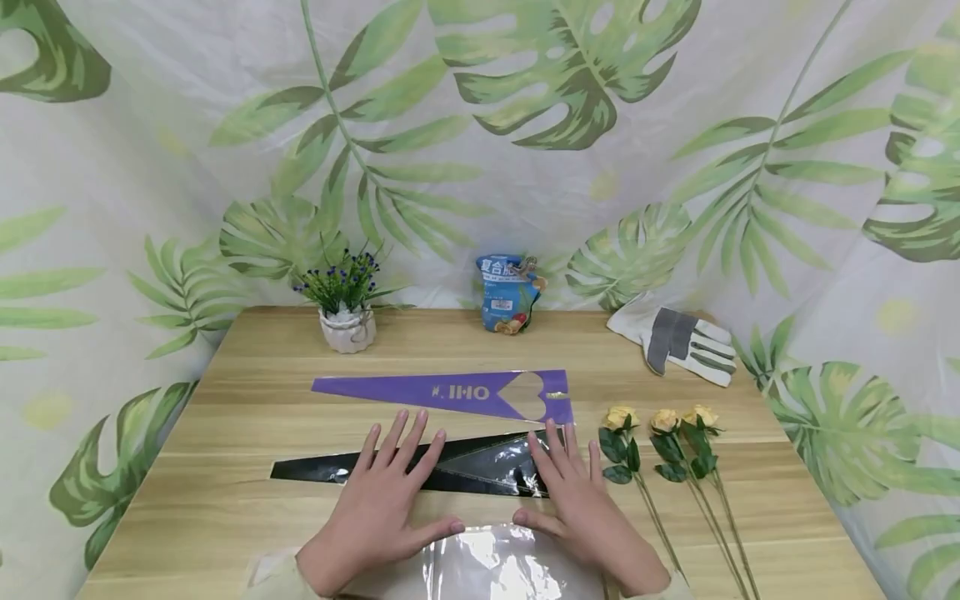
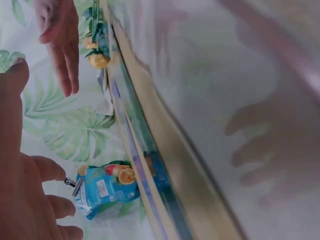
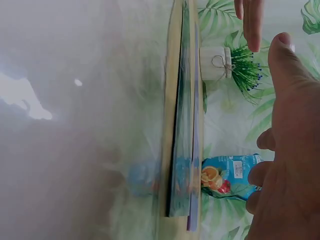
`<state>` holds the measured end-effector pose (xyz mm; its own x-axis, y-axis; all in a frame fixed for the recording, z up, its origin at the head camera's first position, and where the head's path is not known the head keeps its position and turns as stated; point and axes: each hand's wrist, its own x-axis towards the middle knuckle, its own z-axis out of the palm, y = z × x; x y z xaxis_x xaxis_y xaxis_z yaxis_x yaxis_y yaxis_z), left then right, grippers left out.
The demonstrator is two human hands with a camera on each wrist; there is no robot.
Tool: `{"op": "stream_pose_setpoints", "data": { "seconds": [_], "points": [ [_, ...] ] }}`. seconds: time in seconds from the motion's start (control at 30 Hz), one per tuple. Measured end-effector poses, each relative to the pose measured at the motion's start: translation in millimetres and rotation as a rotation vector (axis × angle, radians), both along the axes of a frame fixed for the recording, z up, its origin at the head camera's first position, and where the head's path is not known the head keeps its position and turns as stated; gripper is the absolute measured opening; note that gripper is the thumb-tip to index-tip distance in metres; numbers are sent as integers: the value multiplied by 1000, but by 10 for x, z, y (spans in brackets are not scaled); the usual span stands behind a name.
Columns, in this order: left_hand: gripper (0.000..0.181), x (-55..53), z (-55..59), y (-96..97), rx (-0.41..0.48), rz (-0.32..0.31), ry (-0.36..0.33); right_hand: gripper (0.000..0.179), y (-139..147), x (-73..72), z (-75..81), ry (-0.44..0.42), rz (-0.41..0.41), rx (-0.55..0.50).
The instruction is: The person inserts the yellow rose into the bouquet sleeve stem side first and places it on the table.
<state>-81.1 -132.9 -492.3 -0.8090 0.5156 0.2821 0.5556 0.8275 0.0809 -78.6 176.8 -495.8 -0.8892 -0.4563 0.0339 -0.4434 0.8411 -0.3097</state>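
Both hands hold nothing, their fingers spread with palms down. In the head view my left hand (image 1: 382, 500) overlaps the middle of a black tapered flower sleeve (image 1: 315, 468) with a clear window. My right hand (image 1: 581, 508) overlaps that sleeve's wide right end. Between and below the hands lies a glossy clear plastic sheet (image 1: 495, 562), partly hidden by them. Beyond the black one is a purple tapered sleeve (image 1: 397, 389) with a heart-shaped window. The wrist views show the left fingers (image 2: 57, 205) and right thumb (image 3: 285, 60) raised off the shiny sheet.
Several yellow artificial roses (image 1: 663, 421) with long stems lie to the right. Along the back stand a white pot of purple flowers (image 1: 348, 329) and a blue fertilizer bag (image 1: 498, 292). A white-and-grey work glove (image 1: 675, 342) lies at the back right. Behind hangs a leaf-print curtain (image 1: 540, 183).
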Motion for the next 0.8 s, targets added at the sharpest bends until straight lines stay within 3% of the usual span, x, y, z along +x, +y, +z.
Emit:
{"op": "stream_pose_setpoints", "data": {
  "seconds": [0.13, 0.23, 0.4, 0.53, 0.8],
  "points": [
    [108, -117, 54, 114, -27, 3, -22, 102, 66, -94, 31, 14, -3, -11],
    [109, -281, 86, 183, -48, 4, -54, 101, 120, -253, 47, 12, -22, -21],
    [110, -763, 84, 290, -62, 15, -102, 98, 274, -682, 89, 8, -89, -5],
    [108, -1141, 55, 482, -43, 16, -117, 98, 407, -1004, 160, -7, -132, 48],
    [101, -1546, 62, 971, 14, -35, -117, 83, 523, -1407, 212, -23, -109, 107]
  ]
}}
